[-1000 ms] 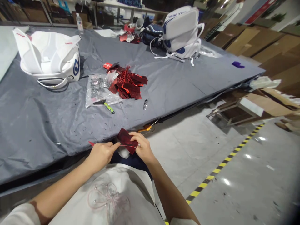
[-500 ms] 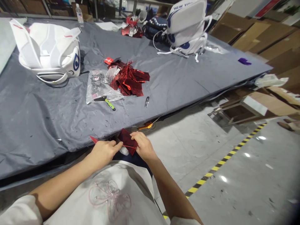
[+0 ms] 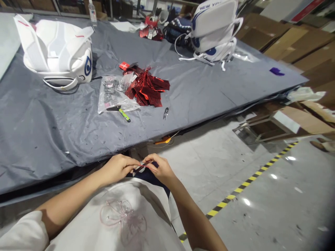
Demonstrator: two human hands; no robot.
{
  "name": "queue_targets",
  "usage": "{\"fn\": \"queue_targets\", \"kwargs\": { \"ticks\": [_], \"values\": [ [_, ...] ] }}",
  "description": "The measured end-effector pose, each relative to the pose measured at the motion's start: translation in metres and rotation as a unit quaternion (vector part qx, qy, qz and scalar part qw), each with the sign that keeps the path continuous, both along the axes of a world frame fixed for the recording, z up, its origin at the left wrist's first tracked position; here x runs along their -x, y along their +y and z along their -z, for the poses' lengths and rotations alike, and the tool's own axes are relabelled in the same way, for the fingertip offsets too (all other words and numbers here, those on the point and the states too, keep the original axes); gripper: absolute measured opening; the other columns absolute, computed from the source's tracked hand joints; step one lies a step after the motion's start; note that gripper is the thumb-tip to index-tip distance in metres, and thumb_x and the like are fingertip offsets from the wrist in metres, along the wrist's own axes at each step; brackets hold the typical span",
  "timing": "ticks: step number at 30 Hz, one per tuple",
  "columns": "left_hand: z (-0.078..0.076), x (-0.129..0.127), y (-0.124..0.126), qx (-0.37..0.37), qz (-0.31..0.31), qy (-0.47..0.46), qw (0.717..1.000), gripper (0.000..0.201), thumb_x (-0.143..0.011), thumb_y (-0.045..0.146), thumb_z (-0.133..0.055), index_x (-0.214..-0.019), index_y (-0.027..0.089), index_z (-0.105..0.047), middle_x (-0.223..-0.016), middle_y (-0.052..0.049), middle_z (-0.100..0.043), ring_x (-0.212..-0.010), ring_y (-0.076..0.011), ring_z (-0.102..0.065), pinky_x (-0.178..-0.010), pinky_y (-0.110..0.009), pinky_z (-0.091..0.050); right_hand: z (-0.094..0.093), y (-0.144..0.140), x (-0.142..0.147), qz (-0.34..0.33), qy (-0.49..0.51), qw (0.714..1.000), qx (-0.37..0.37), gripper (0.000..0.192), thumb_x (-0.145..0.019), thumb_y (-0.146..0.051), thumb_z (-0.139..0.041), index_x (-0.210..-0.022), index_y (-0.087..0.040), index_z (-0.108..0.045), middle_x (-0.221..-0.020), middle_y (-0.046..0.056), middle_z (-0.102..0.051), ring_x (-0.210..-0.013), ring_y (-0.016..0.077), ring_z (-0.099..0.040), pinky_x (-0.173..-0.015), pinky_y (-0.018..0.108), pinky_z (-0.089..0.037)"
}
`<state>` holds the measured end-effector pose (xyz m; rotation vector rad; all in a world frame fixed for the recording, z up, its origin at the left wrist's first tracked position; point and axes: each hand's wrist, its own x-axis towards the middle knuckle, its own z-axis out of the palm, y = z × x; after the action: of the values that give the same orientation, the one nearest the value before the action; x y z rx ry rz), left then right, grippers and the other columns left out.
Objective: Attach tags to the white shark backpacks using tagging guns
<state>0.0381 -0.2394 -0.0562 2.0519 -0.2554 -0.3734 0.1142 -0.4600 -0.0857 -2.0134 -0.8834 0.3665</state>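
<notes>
As left fingers (image 3: pixel 133 162) and right fingers (image 3: pixel 153 159) pinch it closely, red sheeting (image 3: pixel 139 169) lies between.

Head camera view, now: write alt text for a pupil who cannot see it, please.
A person's left hand and right hand hold a red piece just off the near edge of a grey-covered table. On it are a red bundle, a clear plastic bag and two white bags.

Moderately bright, lit from above, with white glare spots on the floor (image 3: pixel 277 198). Deeply shadowed beneath the bench (image 3: pixel 204 90). Smeared around the cartons (image 3: pixel 298 43) at upper right, stretched toward the edges, blackened in the lower right corner.
</notes>
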Motion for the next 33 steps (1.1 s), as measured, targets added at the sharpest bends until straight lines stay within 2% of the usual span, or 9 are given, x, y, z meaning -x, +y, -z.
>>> {"fn": "queue_targets", "kwargs": {
  "ticks": [4,6,9,12,17,22,25,28,33],
  "values": [
    [0.001,0.0,-0.006,0.118,-0.058,0.105,0.986,0.027,-0.097,0.033,-0.049,-0.108,0.021,-0.07,-0.069,0.003,-0.066,-0.053,-0.0069,-0.058,-0.054,-0.017,-0.044,0.0,0.002,0.003,-0.002,0.09,0.996,-0.02,0.007,-0.088,-0.022,-0.063,-0.092,-0.023,-0.068,-0.082,0.0,-0.071,-0.074,0.0142,-0.067,-0.07,0.025,-0.053],
    [0.003,0.001,-0.009,0.164,-0.09,0.124,0.974,0.028,-0.095,0.034,-0.051,-0.115,0.019,-0.064,-0.067,0.004,-0.064,-0.051,-0.0078,-0.057,-0.052,-0.017,-0.045,0.003,0.004,0.004,-0.004,0.07,0.997,-0.011,0.019,-0.089,-0.021,-0.061,-0.106,-0.023,-0.069,-0.095,0.003,-0.073,-0.083,0.016,-0.069,-0.079,0.028,-0.055],
    [0.006,0.001,-0.014,0.216,-0.119,0.123,0.961,0.039,-0.093,0.034,-0.054,-0.129,0.019,-0.055,-0.066,0.005,-0.062,-0.049,-0.0081,-0.056,-0.052,-0.019,-0.049,0.005,0.006,0.006,0.031,-0.021,0.999,-0.023,0.05,-0.089,-0.021,-0.061,-0.139,-0.023,-0.055,-0.133,0.011,-0.061,-0.119,0.0228,-0.061,-0.102,0.037,-0.051],
    [0.009,0.001,-0.015,0.225,-0.143,0.102,0.959,0.048,-0.093,0.031,-0.052,-0.139,0.02,-0.049,-0.067,0.005,-0.063,-0.049,-0.008,-0.056,-0.051,-0.019,-0.049,0.0,0.008,0.008,0.025,-0.065,0.997,-0.041,0.06,-0.093,-0.022,-0.059,-0.15,-0.027,-0.043,-0.143,0.011,-0.053,-0.132,0.0237,-0.051,-0.11,0.04,-0.046],
    [0.015,0.001,-0.017,0.23,-0.141,0.09,0.959,0.057,-0.092,0.029,-0.052,-0.148,0.021,-0.04,-0.067,0.005,-0.064,-0.049,-0.0083,-0.056,-0.05,-0.019,-0.048,-0.018,0.018,0.009,0.016,-0.067,0.992,-0.102,0.043,-0.097,-0.017,-0.051,-0.137,-0.03,-0.06,-0.121,0.008,-0.064,-0.109,0.0184,-0.065,-0.091,0.031,-0.055],
    [0.014,0.0,-0.012,0.268,-0.122,0.108,0.949,0.031,-0.092,0.033,-0.056,-0.116,0.015,-0.065,-0.07,0.001,-0.064,-0.064,-0.0109,-0.062,-0.065,-0.023,-0.052,-0.035,0.029,0.009,0.053,-0.065,0.99,-0.118,0.023,-0.096,-0.017,-0.053,-0.105,-0.023,-0.073,-0.076,0.002,-0.067,-0.067,0.015,-0.064,-0.062,0.027,-0.053],
    [0.014,0.0,-0.003,0.191,-0.144,0.052,0.969,0.022,-0.093,0.034,-0.057,-0.099,0.018,-0.071,-0.098,-0.006,-0.068,-0.092,-0.0162,-0.066,-0.09,-0.033,-0.053,-0.044,0.031,0.008,0.093,-0.011,0.988,-0.124,0.024,-0.099,-0.021,-0.049,-0.088,-0.021,-0.07,-0.063,-0.002,-0.062,-0.051,0.0119,-0.057,-0.052,0.025,-0.049],
    [0.022,-0.001,0.004,0.118,-0.17,-0.001,0.978,0.021,-0.093,0.035,-0.058,-0.102,0.023,-0.072,-0.133,-0.009,-0.057,-0.124,-0.0226,-0.056,-0.112,-0.044,-0.041,-0.052,0.029,0.0,0.14,0.012,0.98,-0.139,0.027,-0.1,-0.026,-0.048,-0.083,-0.021,-0.068,-0.061,-0.002,-0.062,-0.049,0.0113,-0.057,-0.052,0.025,-0.05],
    [0.042,-0.008,0.013,0.053,-0.203,-0.036,0.977,0.049,-0.091,0.039,-0.06,-0.138,0.027,-0.055,-0.162,-0.014,-0.029,-0.147,-0.0306,-0.036,-0.116,-0.052,-0.037,-0.062,0.027,-0.03,0.165,0.016,0.971,-0.171,0.022,-0.1,-0.028,-0.051,-0.09,-0.022,-0.069,-0.064,-0.003,-0.062,-0.051,0.0106,-0.058,-0.056,0.025,-0.052]
  ]
}}
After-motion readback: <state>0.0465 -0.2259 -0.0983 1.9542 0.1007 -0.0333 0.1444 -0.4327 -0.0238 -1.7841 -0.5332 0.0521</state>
